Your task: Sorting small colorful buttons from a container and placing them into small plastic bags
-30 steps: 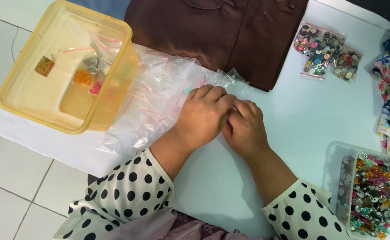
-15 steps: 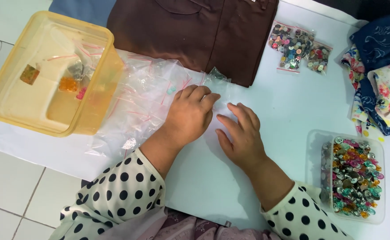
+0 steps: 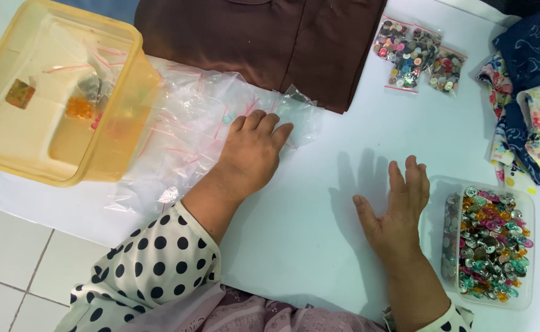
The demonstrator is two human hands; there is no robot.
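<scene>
My left hand (image 3: 252, 152) lies palm down on a heap of small clear zip bags with red seal strips (image 3: 184, 132), its fingertips resting on one bag's edge. My right hand (image 3: 399, 212) hovers flat over the white table (image 3: 319, 203), fingers spread and holding nothing, just left of a clear plastic tub (image 3: 490, 241) filled with colourful buttons. Both sleeves are white with black dots.
A yellow translucent box (image 3: 54, 98) with a few small bagged items sits at the left. Brown cloth (image 3: 264, 43) lies at the back. Beside it lie bags of mixed buttons (image 3: 414, 58). Floral and navy fabrics (image 3: 528, 92) are piled at the right edge.
The two hands were together on the bags; my right hand has pulled away to the right toward the button tub. My left hand stays on the bags. The view shifted right.
</scene>
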